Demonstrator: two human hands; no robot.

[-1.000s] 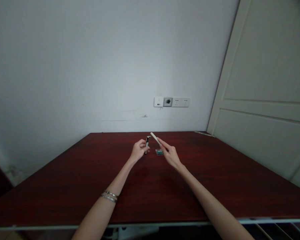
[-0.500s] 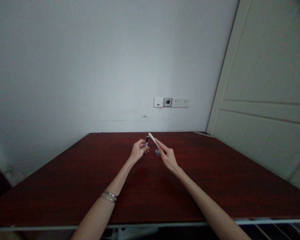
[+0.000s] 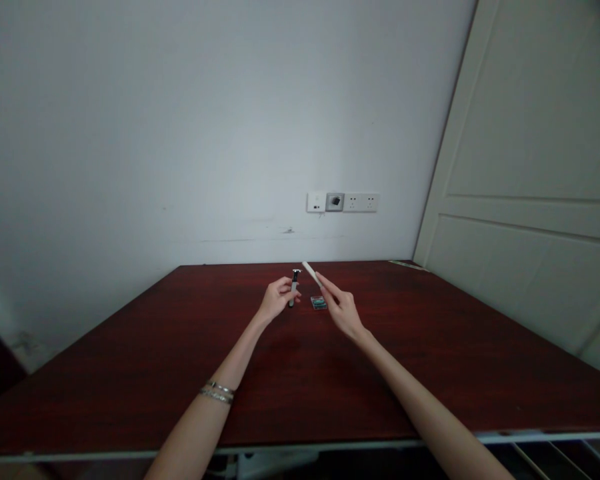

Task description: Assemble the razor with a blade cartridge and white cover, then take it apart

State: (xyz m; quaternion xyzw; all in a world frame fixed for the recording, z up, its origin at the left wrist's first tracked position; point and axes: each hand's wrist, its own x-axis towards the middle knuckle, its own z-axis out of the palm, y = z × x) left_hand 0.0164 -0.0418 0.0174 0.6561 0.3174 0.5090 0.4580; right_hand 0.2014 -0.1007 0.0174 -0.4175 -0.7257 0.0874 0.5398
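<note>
My left hand (image 3: 279,299) is closed round the handle of a razor (image 3: 294,285), grey and black with a T-shaped head, held upright. To its right, my right hand (image 3: 344,310) pinches a slim white stick-like thing (image 3: 311,272), whose far end tilts up and to the left. What kind of tool the white thing is, I cannot tell; its near end is hidden by my fingers. On the table between the hands lies a small flat clear pack (image 3: 319,303) with something teal inside. The razor and the white stick are apart.
The dark red wooden table (image 3: 180,373) reaches back to a pale wall with sockets (image 3: 361,203). A panelled white door (image 3: 530,167) stands along the right side. A light strip (image 3: 409,265) lies at the table's back right corner.
My right hand has moved a little to the right with the white stick, away from the razor head. More of the clear pack shows. My left hand has hardly moved.
</note>
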